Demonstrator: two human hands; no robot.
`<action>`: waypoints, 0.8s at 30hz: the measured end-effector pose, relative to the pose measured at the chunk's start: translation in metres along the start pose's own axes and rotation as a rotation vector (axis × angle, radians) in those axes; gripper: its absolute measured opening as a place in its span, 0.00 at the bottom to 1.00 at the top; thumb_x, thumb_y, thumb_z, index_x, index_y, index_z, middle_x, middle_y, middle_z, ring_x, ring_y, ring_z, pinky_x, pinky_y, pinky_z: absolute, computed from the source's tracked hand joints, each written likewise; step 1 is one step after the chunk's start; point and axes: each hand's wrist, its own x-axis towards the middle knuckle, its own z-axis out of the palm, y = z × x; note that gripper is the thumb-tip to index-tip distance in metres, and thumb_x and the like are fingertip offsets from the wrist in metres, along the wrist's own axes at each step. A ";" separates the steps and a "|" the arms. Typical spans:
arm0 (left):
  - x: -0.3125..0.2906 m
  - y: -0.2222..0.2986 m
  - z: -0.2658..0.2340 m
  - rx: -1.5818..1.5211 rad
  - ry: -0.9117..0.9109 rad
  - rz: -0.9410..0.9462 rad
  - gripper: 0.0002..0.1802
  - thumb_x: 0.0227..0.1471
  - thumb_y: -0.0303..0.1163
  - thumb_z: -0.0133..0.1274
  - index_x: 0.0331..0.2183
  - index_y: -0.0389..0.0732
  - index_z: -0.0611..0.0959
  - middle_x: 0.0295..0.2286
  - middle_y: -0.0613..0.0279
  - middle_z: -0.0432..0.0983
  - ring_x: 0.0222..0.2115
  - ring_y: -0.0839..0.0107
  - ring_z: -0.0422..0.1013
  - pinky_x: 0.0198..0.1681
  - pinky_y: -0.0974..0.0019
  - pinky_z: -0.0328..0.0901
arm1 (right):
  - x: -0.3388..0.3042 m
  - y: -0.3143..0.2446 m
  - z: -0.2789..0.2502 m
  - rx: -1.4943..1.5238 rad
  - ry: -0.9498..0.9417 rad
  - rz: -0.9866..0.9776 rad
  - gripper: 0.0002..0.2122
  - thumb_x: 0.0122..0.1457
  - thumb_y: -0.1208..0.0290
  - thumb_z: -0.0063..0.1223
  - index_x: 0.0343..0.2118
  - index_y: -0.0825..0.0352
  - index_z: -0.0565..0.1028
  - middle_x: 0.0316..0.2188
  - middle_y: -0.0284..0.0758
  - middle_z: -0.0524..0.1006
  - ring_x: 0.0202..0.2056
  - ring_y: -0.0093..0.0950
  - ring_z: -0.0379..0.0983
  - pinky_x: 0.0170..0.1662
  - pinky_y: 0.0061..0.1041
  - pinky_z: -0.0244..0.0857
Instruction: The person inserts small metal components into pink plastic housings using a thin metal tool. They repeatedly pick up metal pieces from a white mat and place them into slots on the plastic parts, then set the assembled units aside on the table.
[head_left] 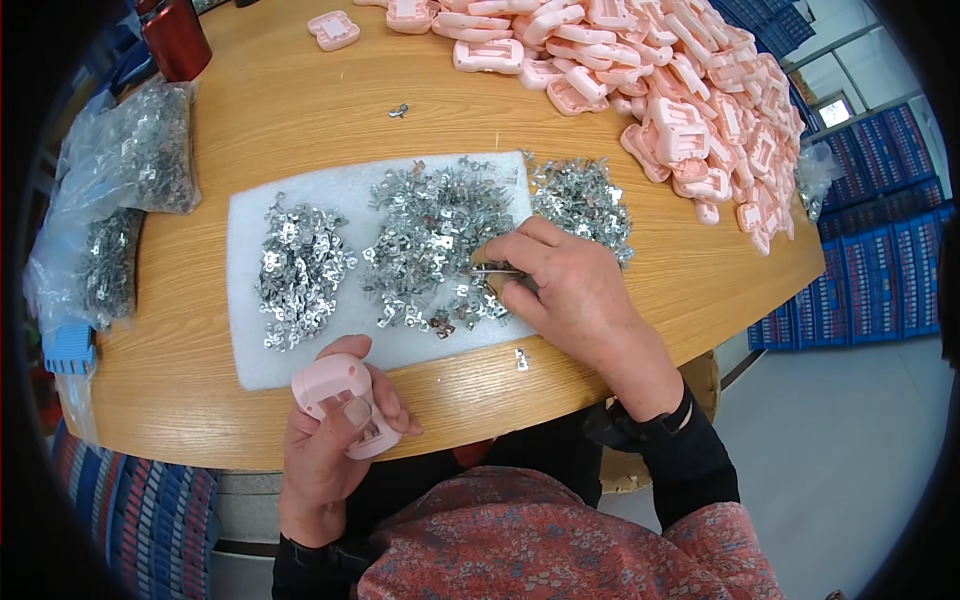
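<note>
My left hand [335,440] is closed around a pink plastic housing [345,395], its thumb lying over the recess in the part. The housing is tilted above the table's near edge. Over the white foam sheet [365,345], my right hand [560,280] pinches what looks like metal tweezers [492,269], tips pointing left. Those tips reach the middle heap of small metal contact pieces [430,230]; whether they grip a piece is too small to tell. A second heap of contact pieces [300,280] lies on the sheet's left, and another heap [585,200] is beyond my right hand.
Many pink housings [690,130] are piled at the far right. Plastic bags of metal pieces [160,150] and a blue block [69,349] stand left, with a red bottle [175,40] behind. One loose contact piece [521,360] lies near the front edge. Blue crates [880,270] are stacked right.
</note>
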 end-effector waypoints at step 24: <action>0.001 0.004 0.000 0.030 -0.042 -0.018 0.27 0.58 0.30 0.53 0.58 0.39 0.66 0.32 0.54 0.75 0.34 0.63 0.74 0.40 0.56 0.71 | -0.006 0.001 -0.012 0.189 -0.069 0.147 0.06 0.51 0.73 0.58 0.33 0.61 0.78 0.28 0.34 0.76 0.31 0.37 0.75 0.34 0.34 0.69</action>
